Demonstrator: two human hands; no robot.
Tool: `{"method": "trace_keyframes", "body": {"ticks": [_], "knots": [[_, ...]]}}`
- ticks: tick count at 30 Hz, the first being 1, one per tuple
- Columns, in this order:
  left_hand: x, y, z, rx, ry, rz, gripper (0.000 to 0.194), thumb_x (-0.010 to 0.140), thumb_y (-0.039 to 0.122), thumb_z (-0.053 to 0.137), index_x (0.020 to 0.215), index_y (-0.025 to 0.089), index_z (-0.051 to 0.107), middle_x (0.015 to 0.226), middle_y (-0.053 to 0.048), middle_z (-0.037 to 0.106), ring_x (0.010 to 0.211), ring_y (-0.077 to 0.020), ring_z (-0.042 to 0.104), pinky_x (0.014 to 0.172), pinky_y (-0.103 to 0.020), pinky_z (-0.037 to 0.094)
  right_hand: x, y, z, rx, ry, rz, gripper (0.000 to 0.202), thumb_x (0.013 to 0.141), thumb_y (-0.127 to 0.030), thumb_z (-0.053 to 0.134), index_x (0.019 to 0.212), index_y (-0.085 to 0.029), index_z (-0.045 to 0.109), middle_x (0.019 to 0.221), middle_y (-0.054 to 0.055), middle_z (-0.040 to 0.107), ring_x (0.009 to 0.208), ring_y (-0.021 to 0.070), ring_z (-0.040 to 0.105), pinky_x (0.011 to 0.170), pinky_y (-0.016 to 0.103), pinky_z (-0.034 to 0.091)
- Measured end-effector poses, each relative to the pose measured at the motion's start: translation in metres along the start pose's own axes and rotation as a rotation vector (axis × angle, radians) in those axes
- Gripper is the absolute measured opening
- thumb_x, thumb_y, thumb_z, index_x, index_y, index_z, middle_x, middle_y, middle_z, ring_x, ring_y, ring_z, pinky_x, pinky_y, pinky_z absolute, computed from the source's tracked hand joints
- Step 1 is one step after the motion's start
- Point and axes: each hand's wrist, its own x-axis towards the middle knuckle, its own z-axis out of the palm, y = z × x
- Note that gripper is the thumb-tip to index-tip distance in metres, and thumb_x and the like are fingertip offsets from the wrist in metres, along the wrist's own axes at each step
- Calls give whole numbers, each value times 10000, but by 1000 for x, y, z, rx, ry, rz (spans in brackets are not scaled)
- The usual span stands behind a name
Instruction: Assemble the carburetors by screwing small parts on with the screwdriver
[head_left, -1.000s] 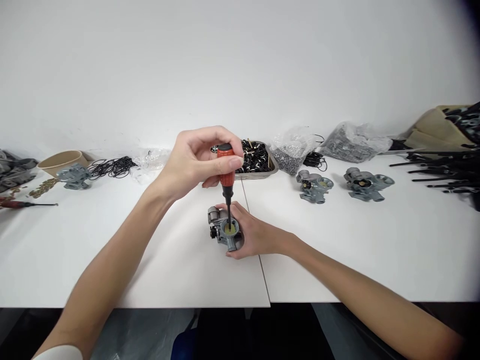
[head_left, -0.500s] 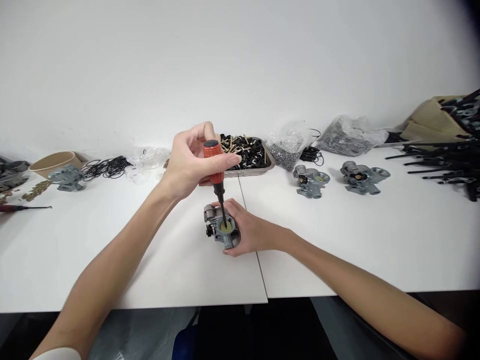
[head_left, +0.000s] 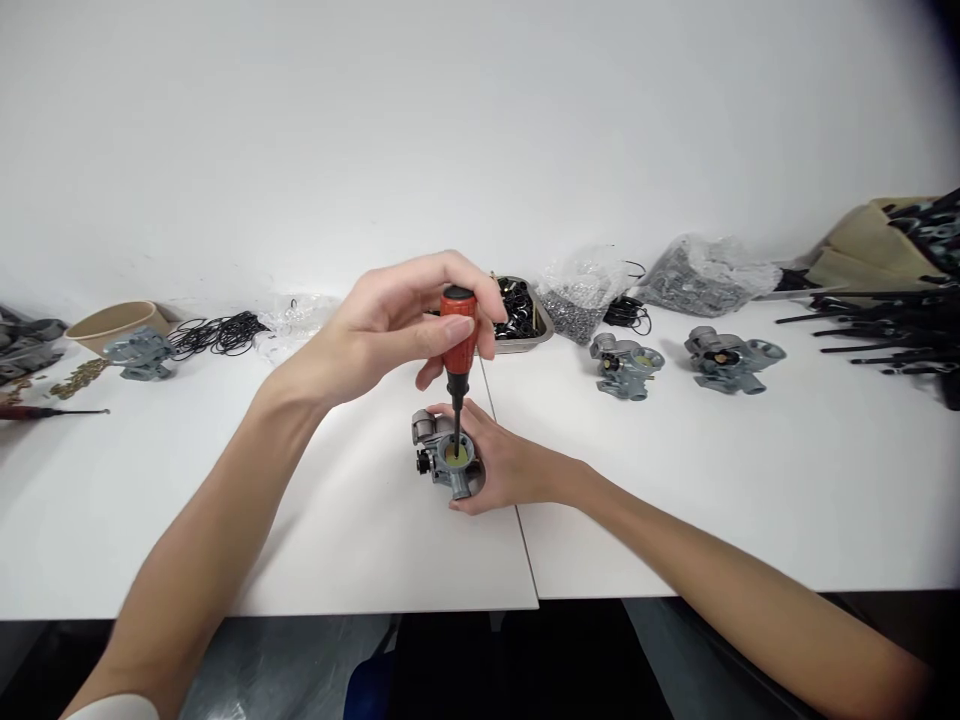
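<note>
My left hand [head_left: 420, 325] has its thumb and fingers around the red handle of a screwdriver [head_left: 458, 345], which stands nearly upright. The screwdriver's tip reaches into the round bore of a grey metal carburetor [head_left: 450, 478], down to a brass-coloured plate [head_left: 457, 455] inside it. From the right side my right hand [head_left: 502, 465] grips the carburetor against the white table, its thumb at the near side and fingers behind. A black knob [head_left: 424, 462] sticks out on the carburetor's left. The exact spot under the tip is too small to make out.
Two carburetors [head_left: 626, 367] [head_left: 731, 360] stand at the right, another carburetor [head_left: 139, 354] at the left. Along the wall lie a metal tray [head_left: 517, 345] of black parts, plastic bags [head_left: 709, 272], black rings [head_left: 217, 335] and a paper bowl [head_left: 112, 325]. A second screwdriver [head_left: 45, 412] lies far left.
My left hand's fingers have shifted round the screwdriver handle to its right side, and the screwdriver is more upright. My right hand still holds the carburetor in the same place.
</note>
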Motion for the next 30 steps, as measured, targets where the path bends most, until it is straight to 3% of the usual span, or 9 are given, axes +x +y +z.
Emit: {"method": "trace_keyframes", "body": {"ticks": [6,9,13,17,21,26,30], "knots": [[3,-11,0,-8,110,91,137,751,274,779,838,187,719,715,-22,635,518,-100,603,345,-180,413,-1,1,1,-21,9,-3,982,656,-295,808,1442,-301,220,1322,86,360,1263,270,401,1051,444,427],[3,-13,-3,2,137,111,192,728,232,799,909,203,741,714,-16,654,505,-97,603,317,-164,362,0,1,1,-27,11,0,975,657,-301,809,1438,-293,224,1326,87,360,1263,265,401,1044,433,440],[-1,-4,-5,10,66,49,240,808,204,713,1048,194,718,854,-62,711,575,-133,650,323,-171,397,1,0,0,-19,3,-13,997,654,-278,810,1449,-276,208,1328,92,357,1276,259,389,1067,425,423],[-5,8,-7,-4,-12,17,194,863,179,633,1042,172,708,914,-92,711,679,-179,683,413,-233,519,0,1,0,-7,2,-10,999,654,-272,808,1451,-280,205,1333,93,354,1279,264,394,1068,423,419],[-6,9,-9,-4,-49,-2,151,839,214,670,979,189,720,834,-82,707,682,-186,683,425,-230,520,-1,3,1,-12,7,-8,984,652,-280,808,1437,-290,214,1327,89,358,1276,268,399,1060,422,424],[-3,0,-5,-1,71,40,137,734,241,788,858,203,746,701,-38,670,552,-144,640,337,-193,431,0,2,1,-15,1,4,997,651,-291,808,1440,-297,200,1309,89,368,1250,275,423,1042,445,437],[-2,-3,-6,36,138,71,256,730,223,787,984,204,756,759,-44,694,529,-142,636,329,-202,426,0,0,0,5,3,-4,952,657,-268,802,1424,-297,239,1314,88,368,1269,280,407,1045,452,426]]}}
